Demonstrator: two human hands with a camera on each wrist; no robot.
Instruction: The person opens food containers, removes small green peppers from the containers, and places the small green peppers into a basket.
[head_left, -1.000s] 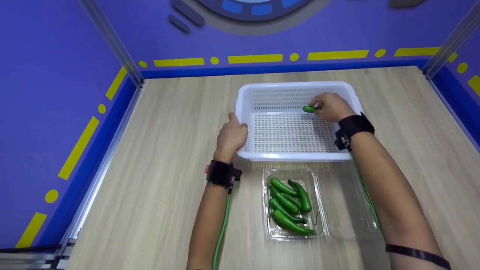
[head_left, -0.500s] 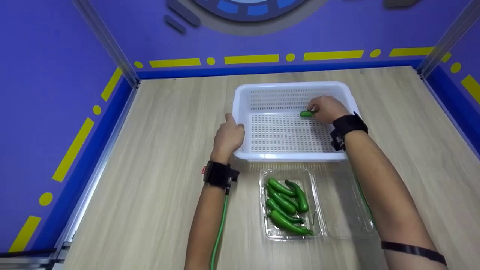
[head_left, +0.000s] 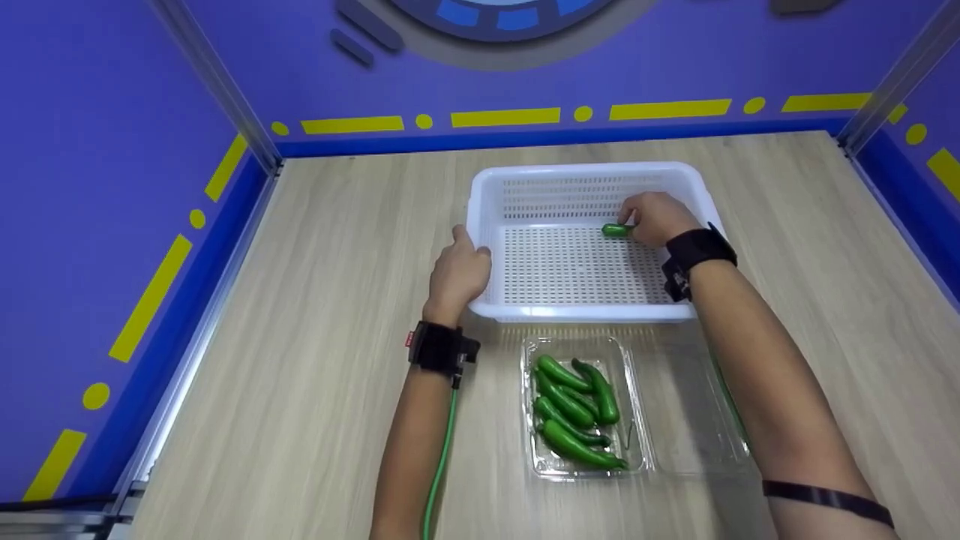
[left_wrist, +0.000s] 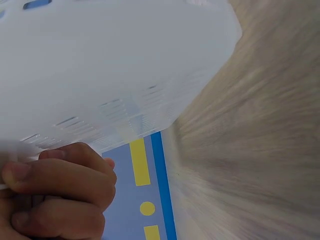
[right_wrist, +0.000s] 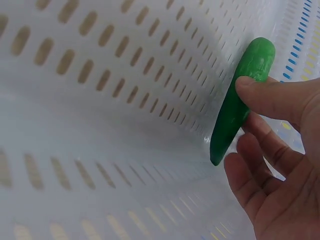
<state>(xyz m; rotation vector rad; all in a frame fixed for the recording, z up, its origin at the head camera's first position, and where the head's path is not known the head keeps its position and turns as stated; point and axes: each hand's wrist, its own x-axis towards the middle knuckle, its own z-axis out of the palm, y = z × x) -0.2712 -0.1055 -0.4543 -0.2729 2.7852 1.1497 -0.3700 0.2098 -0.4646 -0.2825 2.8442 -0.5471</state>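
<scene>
A white perforated plastic basket stands on the table. My left hand grips its left rim, and the left wrist view shows the curled fingers against the outside of the basket wall. Inside the basket at the right, my right hand pinches a green pepper between thumb and fingers. In the right wrist view the pepper is held low, close to the basket's slotted floor; whether it touches cannot be told. Several green peppers lie in a clear plastic clamshell box in front of the basket.
The clamshell's transparent lid lies folded open to the right, below my right forearm. A loose thin stem is in the box. Blue-purple panels with yellow marks border the wooden table at the back and sides.
My right hand has lowered the pepper slightly toward the basket's floor. The left hand keeps its grip on the rim. The box of peppers has not changed.
</scene>
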